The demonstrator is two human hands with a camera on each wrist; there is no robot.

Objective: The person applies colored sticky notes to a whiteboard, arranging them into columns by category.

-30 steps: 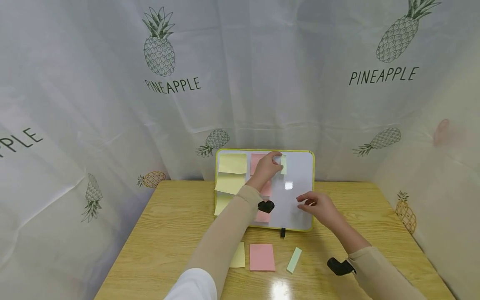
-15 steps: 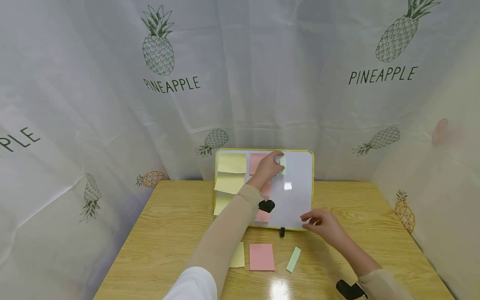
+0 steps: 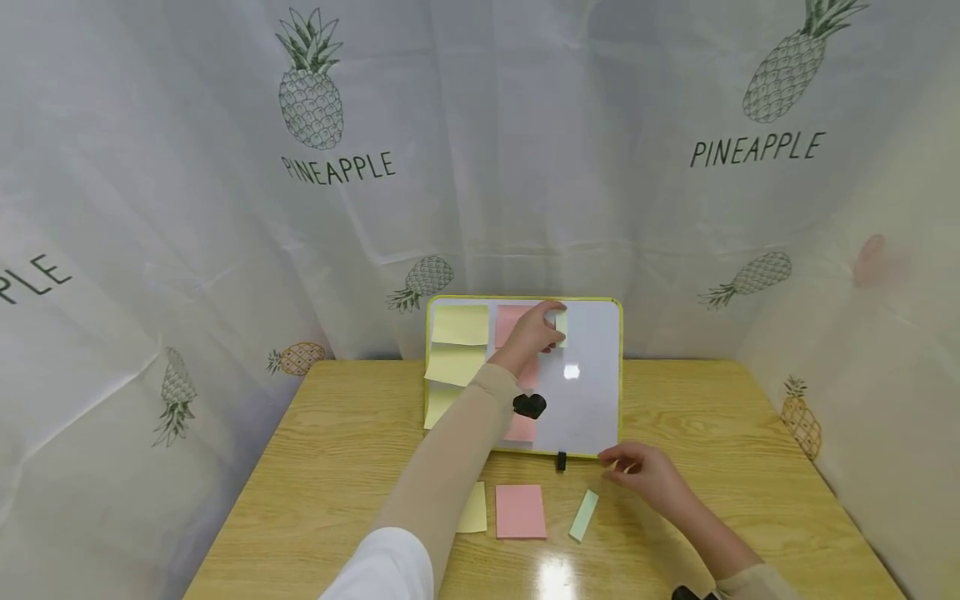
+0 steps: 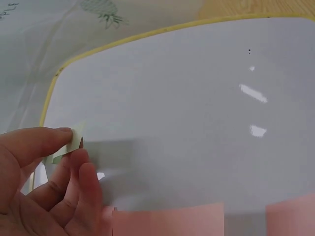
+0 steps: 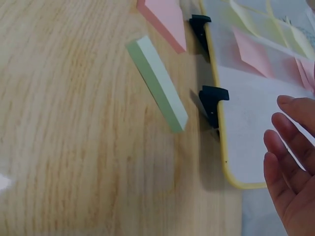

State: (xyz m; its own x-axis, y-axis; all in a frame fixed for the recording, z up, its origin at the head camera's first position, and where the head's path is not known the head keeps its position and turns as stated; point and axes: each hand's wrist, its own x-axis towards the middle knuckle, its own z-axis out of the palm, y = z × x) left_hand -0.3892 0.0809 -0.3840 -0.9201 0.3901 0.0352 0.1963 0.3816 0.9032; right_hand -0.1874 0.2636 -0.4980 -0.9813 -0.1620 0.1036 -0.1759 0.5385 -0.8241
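Observation:
My left hand point(image 3: 529, 335) pinches a narrow pale green sticky note point(image 3: 562, 330) at the upper middle of the whiteboard point(image 3: 588, 408). In the left wrist view the thumb and fingers hold the note point(image 4: 75, 138), which bends between them. Just off the board's lower right corner is my right hand point(image 3: 651, 477), its fingers loosely bent and holding nothing. Below that hand a thick pad of green notes point(image 3: 583, 516) lies slanted on the table. Pink notes point(image 3: 521, 427) and yellow notes point(image 3: 461, 325) hang in two columns on the board, partly hidden by my left arm.
A pink note pad point(image 3: 521, 512) and a yellow pad point(image 3: 473, 510), half covered by my left sleeve, lie in front of the board. Black feet point(image 5: 212, 101) prop up its lower edge. A pineapple-print curtain point(image 3: 525, 167) hangs behind the wooden table point(image 3: 697, 417).
My right hand has dropped from in front of the board's lower right part to beside its bottom corner. The left hand stays at the green note. The view has shifted slightly.

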